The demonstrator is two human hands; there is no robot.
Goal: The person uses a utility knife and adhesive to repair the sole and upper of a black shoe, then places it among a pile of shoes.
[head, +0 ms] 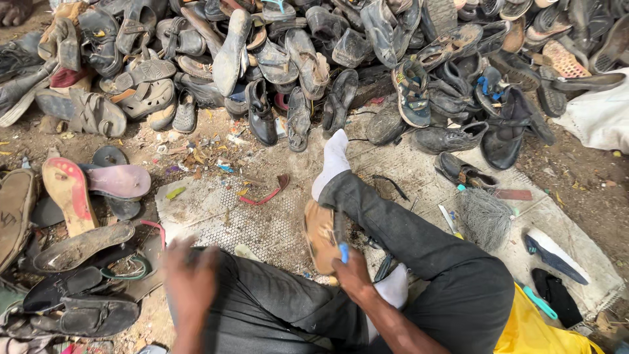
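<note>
Resting between the person's crossed legs, the tan shoe sole [320,235] lies with its long axis running roughly from the lower edge of the view upward, tilted slightly left, its rounded end toward the white-socked foot [334,160]. The right hand [354,275] sits at the sole's lower end, fingers closed around a blue-handled tool [343,252] whose dark shaft lies along the sole's right edge. The left hand [189,282] is blurred above the left knee; whether its fingers are open or closed cannot be told, and nothing is seen in it.

Surroundings: the person sits on a pale perforated mat [223,216] laid on the dirt floor. A large heap of worn shoes and sandals [314,59] fills the upper part of the view. Loose soles, one red-edged [65,193] and one pinkish [118,180], lie at left. A grey wire brush [485,219] lies right of the leg. A yellow bag [531,331] sits at lower right, and a white sack [599,118] at the right edge. No labels are legible.
</note>
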